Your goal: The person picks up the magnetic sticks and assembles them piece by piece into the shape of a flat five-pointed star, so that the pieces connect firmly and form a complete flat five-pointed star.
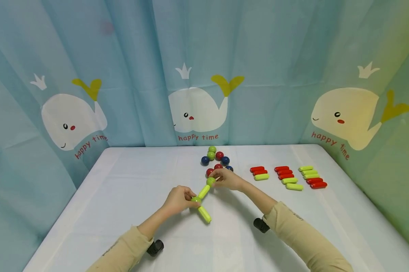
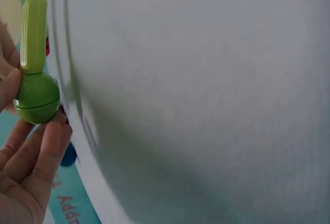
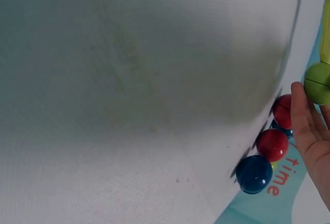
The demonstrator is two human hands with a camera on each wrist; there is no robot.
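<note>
My left hand point(image 1: 178, 200) pinches a green ball point(image 2: 37, 98) between thumb and fingers. Two yellow-green rods join at that ball: a lower rod point(image 1: 205, 214) that points toward the front, and an upper rod point(image 1: 203, 192) that runs up to a second green ball point(image 1: 210, 182). That second ball is in the fingers of my right hand point(image 1: 227, 179), which grips it from the right side. The joined piece is held above the white table point(image 1: 116, 211). In the right wrist view, the fingers point(image 3: 309, 123) lie against the ball, partly cut off by the frame edge.
Beyond my right hand sit several loose balls: green point(image 1: 211, 155), red point(image 1: 219, 155) and blue point(image 1: 205, 161). At the right lie groups of red rods point(image 1: 285, 172) and yellow-green rods point(image 1: 294, 186). A blue whale-print curtain point(image 1: 272, 75) stands behind the table.
</note>
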